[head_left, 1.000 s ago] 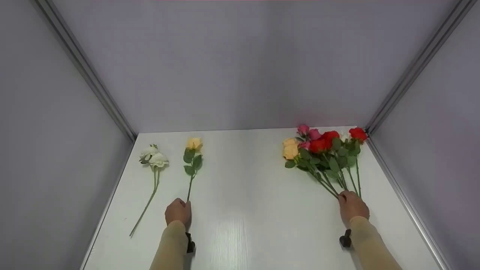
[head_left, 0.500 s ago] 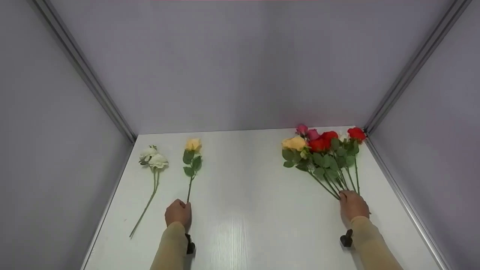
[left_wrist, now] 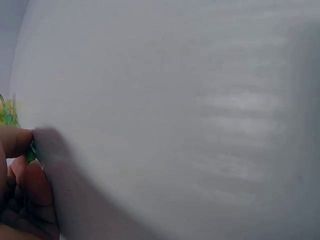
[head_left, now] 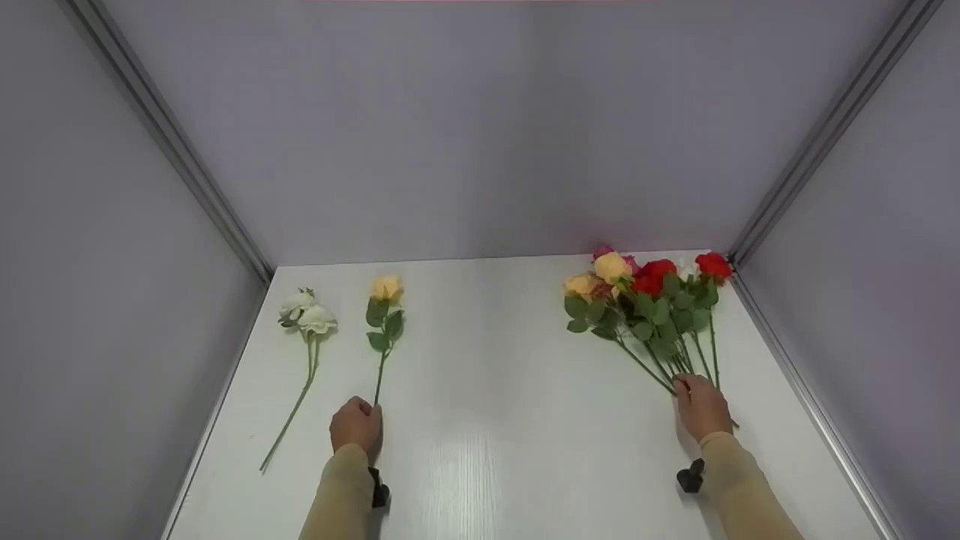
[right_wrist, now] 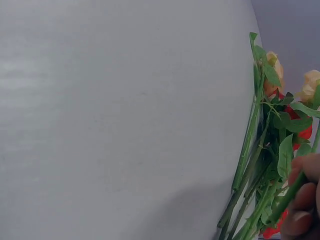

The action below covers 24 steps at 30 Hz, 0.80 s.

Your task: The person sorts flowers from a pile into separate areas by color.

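My left hand (head_left: 355, 424) pinches the lower stem of a yellow rose (head_left: 388, 289) that lies on the white table. In the left wrist view, the fingers (left_wrist: 37, 185) curl at the left edge and the bloom is only a blur. On the right, my right hand (head_left: 702, 409) grips the stem of another yellow rose (head_left: 613, 267), whose bloom sits above a heap of roses. The right wrist view shows the green stem (right_wrist: 290, 197) between thumb and fingers. Under it lie red roses (head_left: 655, 276), another yellow rose (head_left: 579, 285) and partly hidden pink ones (head_left: 604, 250).
Two white flowers (head_left: 315, 319) with long stems lie on the table at the left. A single red rose (head_left: 714, 266) rests by the back right corner. Grey panels (head_left: 510, 135) close off the back and both sides of the white table (head_left: 487, 375).
The yellow rose in my right hand has risen from beside the other yellow one and swung up and right, over the pink and red blooms. My left hand stays put.
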Motion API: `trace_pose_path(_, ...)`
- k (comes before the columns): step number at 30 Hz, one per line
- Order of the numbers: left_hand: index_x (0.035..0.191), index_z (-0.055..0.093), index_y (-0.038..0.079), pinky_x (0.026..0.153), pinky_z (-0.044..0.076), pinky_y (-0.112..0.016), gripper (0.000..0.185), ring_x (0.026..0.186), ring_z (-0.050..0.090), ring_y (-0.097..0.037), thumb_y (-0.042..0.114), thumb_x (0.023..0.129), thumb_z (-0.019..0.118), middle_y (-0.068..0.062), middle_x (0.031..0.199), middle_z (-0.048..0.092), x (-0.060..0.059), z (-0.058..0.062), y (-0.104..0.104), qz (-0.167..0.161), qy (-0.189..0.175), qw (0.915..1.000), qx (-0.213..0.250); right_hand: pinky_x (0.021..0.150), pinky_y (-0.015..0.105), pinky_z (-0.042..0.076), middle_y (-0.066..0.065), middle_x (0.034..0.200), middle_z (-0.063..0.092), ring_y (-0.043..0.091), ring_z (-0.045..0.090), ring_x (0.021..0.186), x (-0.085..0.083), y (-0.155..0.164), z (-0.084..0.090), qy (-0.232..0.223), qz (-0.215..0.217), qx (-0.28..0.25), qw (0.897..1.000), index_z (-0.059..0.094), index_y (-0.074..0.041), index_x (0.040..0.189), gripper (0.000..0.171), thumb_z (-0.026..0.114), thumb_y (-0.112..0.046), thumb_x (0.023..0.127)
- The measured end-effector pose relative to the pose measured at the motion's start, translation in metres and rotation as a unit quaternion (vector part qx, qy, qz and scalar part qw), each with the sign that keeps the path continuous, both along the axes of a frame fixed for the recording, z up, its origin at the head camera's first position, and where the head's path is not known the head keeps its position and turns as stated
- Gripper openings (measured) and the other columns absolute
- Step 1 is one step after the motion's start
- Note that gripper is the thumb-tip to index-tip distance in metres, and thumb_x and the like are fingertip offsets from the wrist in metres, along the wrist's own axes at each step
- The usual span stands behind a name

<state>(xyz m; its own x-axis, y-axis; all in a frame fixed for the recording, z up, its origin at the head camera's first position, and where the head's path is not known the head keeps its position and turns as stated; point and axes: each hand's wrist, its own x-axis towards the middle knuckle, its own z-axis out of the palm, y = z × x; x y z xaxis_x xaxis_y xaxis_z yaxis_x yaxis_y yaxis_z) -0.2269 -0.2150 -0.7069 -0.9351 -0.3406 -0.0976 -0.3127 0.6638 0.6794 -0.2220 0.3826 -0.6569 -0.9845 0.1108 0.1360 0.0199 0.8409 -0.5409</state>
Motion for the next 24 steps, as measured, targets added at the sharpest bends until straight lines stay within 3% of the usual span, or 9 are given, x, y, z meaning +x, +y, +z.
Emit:
trace_pose_path(11,0.091,0.064,0.003,0.072,0.047,-0.043,0.014,0.078,0.06,-0.026,0.017,0.09,0.06,-0.009,0.083,0.064,0.005,0.004,0.002,0.007,0.019,0.9993,0.03,0.074,0.046,0.048,0.016,0.102,0.063,0.029,0.059,0.089,-0.001,-0.014,0.007,0.035,-0.01,-0.026,0.999,0.061,0.001,0.117,0.027,0.051,-0.017,0.101)
trace_pose_path(17,0.096,0.064,0.001,0.075,0.046,-0.045,0.019,0.084,0.059,-0.028,0.018,0.091,0.058,-0.013,0.089,0.064,0.008,0.008,-0.003,0.013,0.028,0.9977,0.061,0.071,0.04,0.049,0.015,0.102,0.064,0.026,0.06,0.085,-0.002,-0.019,0.015,0.021,-0.012,-0.052,0.998,0.06,0.0,0.12,0.03,0.05,-0.021,0.101)
trace_pose_path(21,0.099,0.063,0.0,0.076,0.045,-0.043,0.02,0.085,0.058,-0.028,0.018,0.094,0.056,-0.013,0.091,0.062,0.01,0.012,-0.003,0.024,0.032,0.9969,0.068,0.062,0.031,0.051,0.015,0.098,0.063,0.022,0.062,0.076,-0.002,-0.021,0.021,0.002,-0.027,-0.127,0.992,0.058,0.0,0.122,0.032,0.049,-0.023,0.102)
trace_pose_path(24,0.1,0.063,0.001,0.075,0.044,-0.042,0.019,0.084,0.057,-0.027,0.017,0.095,0.053,-0.013,0.091,0.062,0.011,0.019,0.003,0.034,0.043,0.9961,0.07,0.063,0.026,0.053,0.019,0.102,0.062,0.017,0.065,0.075,-0.001,-0.022,0.024,-0.013,-0.047,-0.215,0.975,0.054,0.002,0.123,0.036,0.05,-0.025,0.101)
